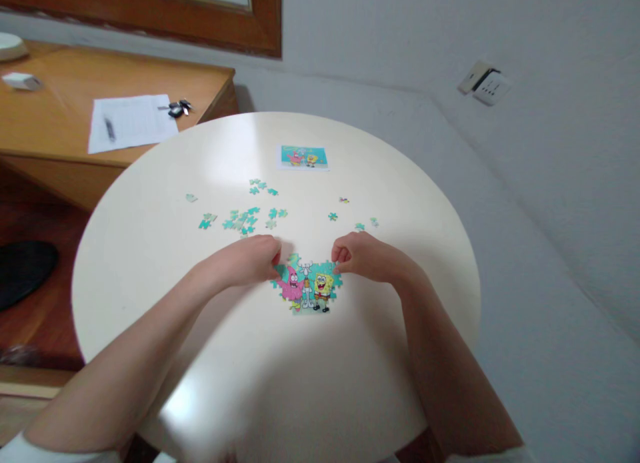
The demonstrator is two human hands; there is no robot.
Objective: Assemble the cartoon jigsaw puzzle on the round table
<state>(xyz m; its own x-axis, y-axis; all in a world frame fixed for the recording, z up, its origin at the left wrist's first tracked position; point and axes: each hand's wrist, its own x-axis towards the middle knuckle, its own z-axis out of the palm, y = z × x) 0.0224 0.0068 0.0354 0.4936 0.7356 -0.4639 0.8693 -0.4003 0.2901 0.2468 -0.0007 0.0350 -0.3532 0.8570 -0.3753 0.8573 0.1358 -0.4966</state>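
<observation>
A partly joined jigsaw puzzle lies flat before me, with a pink starfish, a pale figure and a yellow sponge character on a teal ground. At its upper left edge, my left hand is closed, thumb and fingertips pressed on the border. My right hand pinches a small teal puzzle piece against the upper right edge; the fingers partly hide it. Beyond my left hand lies a cluster of loose teal puzzle pieces. A few more pieces lie just past my right hand.
A small reference picture card lies toward the far side of the round white table. Behind it on the left, a wooden desk bears a paper sheet and keys. A wall with a socket rises on the right.
</observation>
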